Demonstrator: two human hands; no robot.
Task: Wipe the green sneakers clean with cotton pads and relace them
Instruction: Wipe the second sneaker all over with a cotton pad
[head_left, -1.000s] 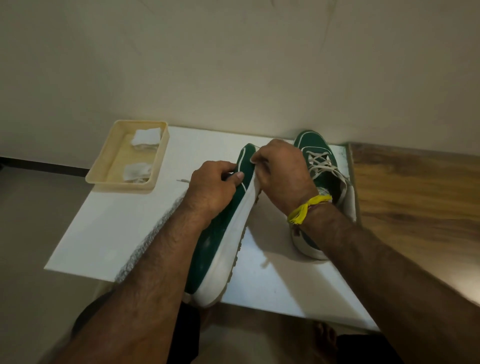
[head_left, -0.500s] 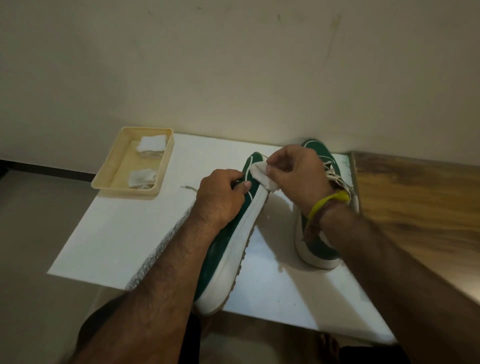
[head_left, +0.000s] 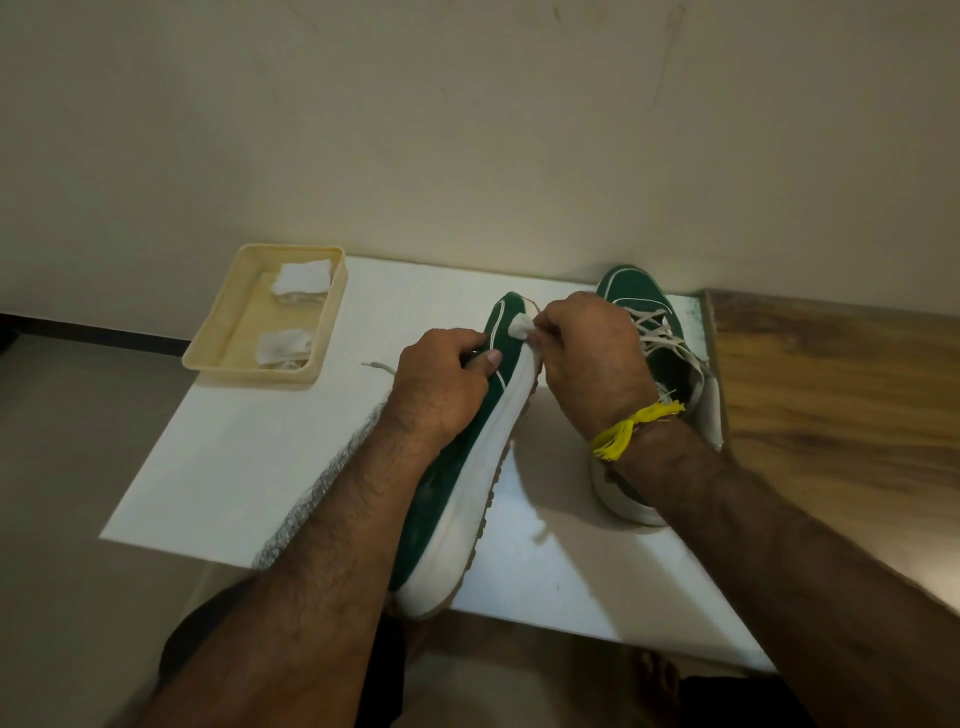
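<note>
A green sneaker with a white sole (head_left: 467, 467) lies tipped on its side across the white board, toe away from me. My left hand (head_left: 441, 384) grips its upper near the toe, thumb on the green canvas. My right hand (head_left: 592, 358) pinches a small white cotton pad (head_left: 519, 326) and presses it on the toe edge. The second green sneaker (head_left: 634, 296) stands upright behind my right hand, its white laces threaded; my wrist hides most of it.
A beige tray (head_left: 332, 317) at the board's far left holds cotton pads (head_left: 304, 278). A loose lace end (head_left: 376, 366) pokes out left of my left hand. The white board (head_left: 234, 441) rests beside a wooden surface (head_left: 831, 395); a wall rises close behind.
My right hand has moved the pad from the sole's side up to the toe tip. The left hand keeps its grip on the sneaker.
</note>
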